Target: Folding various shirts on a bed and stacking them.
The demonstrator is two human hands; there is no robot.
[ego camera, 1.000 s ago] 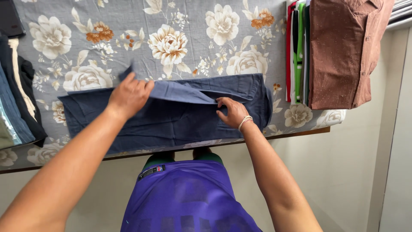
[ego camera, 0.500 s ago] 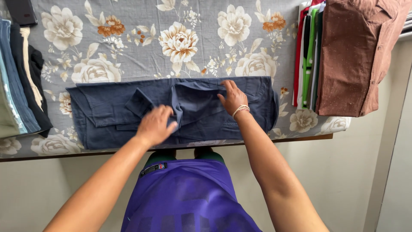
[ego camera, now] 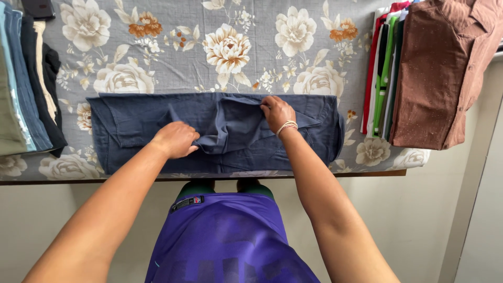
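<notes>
Two hands work a navy garment (ego camera: 131,126) spread flat along the table's (ego camera: 209,177) near edge: the left hand (ego camera: 175,139) pinches a fold at 7 o'clock, while the right hand (ego camera: 276,111) pins cloth at 1 o'clock, keeping it taut

One dark blue garment (ego camera: 131,120), one brown shirt (ego camera: 435,73), two stacks of folded clothes, two hands.

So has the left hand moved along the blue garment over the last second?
Yes. The left hand has gone from the dark blue garment's far edge towards the person, and rightward towards its middle, where it pinches a fold.
</notes>
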